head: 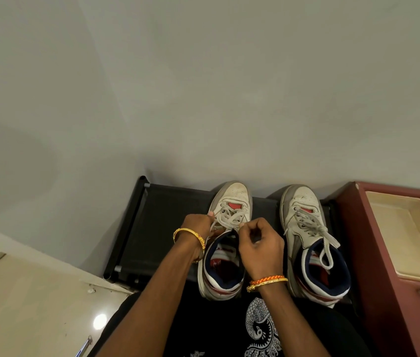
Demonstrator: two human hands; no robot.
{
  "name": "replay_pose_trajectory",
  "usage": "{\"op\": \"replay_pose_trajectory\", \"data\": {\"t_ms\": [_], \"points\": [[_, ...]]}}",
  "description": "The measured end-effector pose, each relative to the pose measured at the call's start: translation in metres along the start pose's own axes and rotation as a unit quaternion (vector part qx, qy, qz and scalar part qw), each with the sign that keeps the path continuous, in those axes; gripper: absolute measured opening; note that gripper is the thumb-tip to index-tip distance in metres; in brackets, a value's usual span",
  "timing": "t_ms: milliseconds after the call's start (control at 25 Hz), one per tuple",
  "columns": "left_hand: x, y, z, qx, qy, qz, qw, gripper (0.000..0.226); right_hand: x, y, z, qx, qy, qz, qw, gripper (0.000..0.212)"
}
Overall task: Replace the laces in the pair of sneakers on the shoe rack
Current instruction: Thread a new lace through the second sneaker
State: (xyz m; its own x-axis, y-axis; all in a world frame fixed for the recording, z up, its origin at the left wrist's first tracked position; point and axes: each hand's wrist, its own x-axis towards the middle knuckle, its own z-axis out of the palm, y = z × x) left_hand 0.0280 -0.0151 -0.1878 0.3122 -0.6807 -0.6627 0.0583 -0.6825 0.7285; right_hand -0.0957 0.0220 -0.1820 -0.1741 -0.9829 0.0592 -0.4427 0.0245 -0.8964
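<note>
Pinching the lace (227, 219) of the left sneaker (225, 243) with both hands, left (196, 226) and right (260, 244), we work mid-rack (157, 228); the right sneaker (312, 240) stands by the rack's right edge.

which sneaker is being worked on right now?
The left sneaker: both the left hand and right hand pinch its lace near the top eyelets. The right sneaker sits untouched, its lace ends hanging loose.
</note>
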Motion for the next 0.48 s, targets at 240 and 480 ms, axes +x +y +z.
{"op": "replay_pose_trajectory", "data": {"t_ms": [240,480], "points": [[-0.058,-0.024,-0.017,0.206,0.124,0.362,0.901,0.018,0.001,-0.003,-0.092,-0.204,0.063,0.015,0.977,0.012],[-0.086,-0.058,-0.003,0.619,-0.027,0.282,0.733,0.06,-0.01,0.027,-0.108,-0.456,-0.248,0.257,0.815,0.037]]}}
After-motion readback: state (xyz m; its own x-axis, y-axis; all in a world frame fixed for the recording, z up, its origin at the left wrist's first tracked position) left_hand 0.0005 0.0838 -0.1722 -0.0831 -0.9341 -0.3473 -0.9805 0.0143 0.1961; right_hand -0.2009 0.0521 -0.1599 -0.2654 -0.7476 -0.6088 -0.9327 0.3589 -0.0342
